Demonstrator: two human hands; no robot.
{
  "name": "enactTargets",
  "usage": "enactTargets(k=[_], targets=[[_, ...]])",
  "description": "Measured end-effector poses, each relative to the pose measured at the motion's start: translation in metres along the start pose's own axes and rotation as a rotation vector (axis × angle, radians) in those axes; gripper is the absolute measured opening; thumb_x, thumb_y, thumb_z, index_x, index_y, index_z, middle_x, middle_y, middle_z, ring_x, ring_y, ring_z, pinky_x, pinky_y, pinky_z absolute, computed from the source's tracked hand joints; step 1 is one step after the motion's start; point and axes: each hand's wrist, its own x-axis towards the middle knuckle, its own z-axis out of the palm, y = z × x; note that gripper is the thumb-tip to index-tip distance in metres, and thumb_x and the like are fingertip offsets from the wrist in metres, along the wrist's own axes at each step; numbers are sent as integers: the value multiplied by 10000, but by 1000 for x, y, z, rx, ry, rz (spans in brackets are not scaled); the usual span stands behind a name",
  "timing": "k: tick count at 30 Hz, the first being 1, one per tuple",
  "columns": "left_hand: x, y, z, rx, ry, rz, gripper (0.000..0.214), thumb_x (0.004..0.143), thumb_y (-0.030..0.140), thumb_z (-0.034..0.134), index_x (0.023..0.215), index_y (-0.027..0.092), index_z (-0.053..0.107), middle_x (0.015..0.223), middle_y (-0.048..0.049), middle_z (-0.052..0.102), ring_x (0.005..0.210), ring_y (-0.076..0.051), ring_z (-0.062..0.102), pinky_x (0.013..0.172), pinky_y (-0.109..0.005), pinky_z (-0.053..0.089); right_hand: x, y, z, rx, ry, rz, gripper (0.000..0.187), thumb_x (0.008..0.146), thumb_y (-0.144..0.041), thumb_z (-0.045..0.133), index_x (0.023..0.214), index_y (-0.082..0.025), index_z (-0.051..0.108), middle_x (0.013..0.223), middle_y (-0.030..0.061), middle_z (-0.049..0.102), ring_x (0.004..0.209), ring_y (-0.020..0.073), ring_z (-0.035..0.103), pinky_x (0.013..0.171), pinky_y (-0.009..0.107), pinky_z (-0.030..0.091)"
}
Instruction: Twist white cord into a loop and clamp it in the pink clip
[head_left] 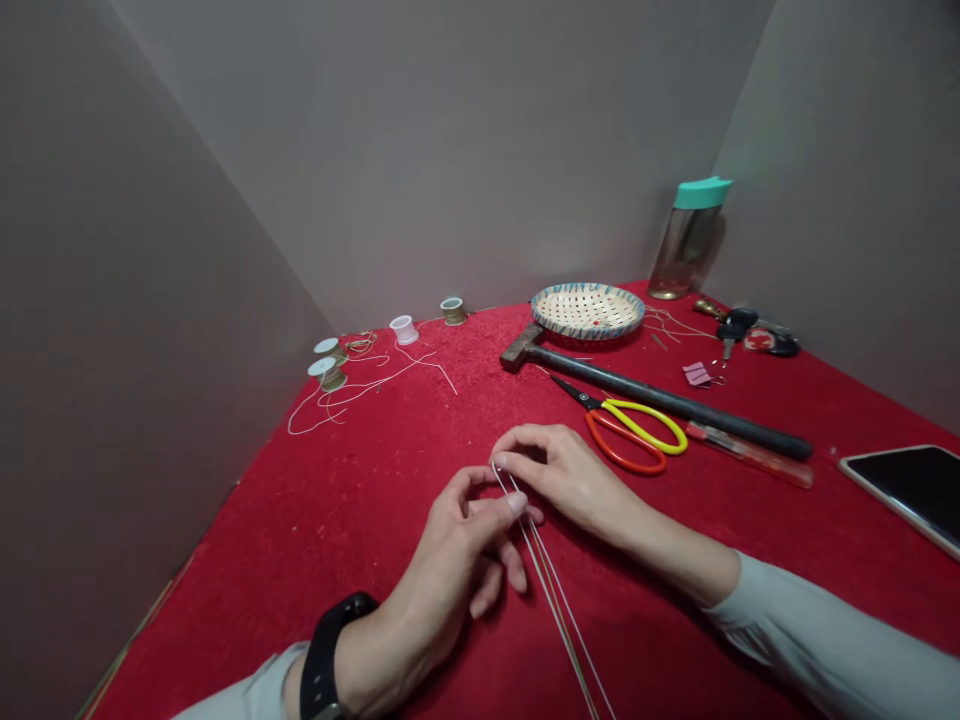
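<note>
Several thin cords (559, 612), whitish and tan, run from my fingers down to the bottom edge of the view. My left hand (469, 540) has its thumb pressed over the cords against the fingers beneath, a little below their upper end. At that upper end, my right hand (562, 470) pinches the cords between thumb and index finger, where they bend into a small loop. Both hands meet just above the red cloth. The exact crossing of the strands at the fingertips is too small to make out. Scissors (622, 425) with red and yellow handles lie beyond my right hand.
A hammer (652, 395) and a clear red-tipped tool (754, 455) lie past the scissors. Behind are a woven basket (587, 310), a teal-lidded bottle (686, 240), keys (739, 325) and a pink binder clip (697, 374). A phone (911, 490) lies right; thread spools (403, 329) stand back left.
</note>
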Motion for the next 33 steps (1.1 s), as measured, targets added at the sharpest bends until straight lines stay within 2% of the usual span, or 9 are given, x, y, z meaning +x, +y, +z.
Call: enactTargets(k=[4,6,10,12,15,18,22,33], targets=[[2,-3,-1,-21,41,-4,303,839,270,652,1046,156,460,783,-83,747,285,-49,521,283,-117,201,-1,-1,-1,15,34,-28,215,970,-310,584,878,-131,660,800,2,670,727,135,645,730,324,542],[3,-4,-3,-37,41,-7,281,844,260,640,1033,170,453,765,-71,746,295,-60,539,290,-120,204,-2,-2,-3,19,39,-40,214,961,-306,595,853,-134,663,795,2,670,758,146,645,765,342,530],[0,-3,-3,-82,14,-41,208,874,308,587,988,189,459,858,-96,749,376,-99,618,278,-128,166,-3,-5,-4,41,44,-42,205,950,-288,603,826,-137,663,757,-7,659,707,136,622,722,316,511],[-3,-2,-1,-105,-16,-59,211,891,367,567,951,183,483,855,-95,740,380,-95,606,275,-135,162,-4,-7,-5,61,41,-45,186,946,-265,599,826,-139,664,745,-11,657,679,129,610,688,296,498],[-6,-2,3,-122,-58,-63,239,884,396,598,876,168,525,744,-46,703,324,-41,481,286,-146,157,-6,-10,-5,93,21,-40,164,936,-230,587,825,-139,667,722,-13,658,639,121,599,642,275,481],[-7,-3,4,-124,-54,-51,192,876,332,615,834,152,562,543,41,575,293,-6,305,315,-163,130,-6,-13,-4,118,-5,-18,160,925,-217,577,812,-140,661,636,-25,632,579,118,585,602,264,468],[-7,-4,3,-128,-26,-48,182,898,308,555,821,146,585,469,83,450,307,-14,229,344,-192,124,-5,-16,-5,146,-31,3,193,937,-226,548,788,-150,644,535,-50,582,529,120,575,592,265,470],[1,-5,1,-121,-6,-83,201,848,351,646,863,168,563,529,96,434,334,-15,219,361,-193,109,0,-5,-7,96,-55,8,238,969,-271,567,799,-132,657,674,-22,629,620,116,608,646,278,517]])
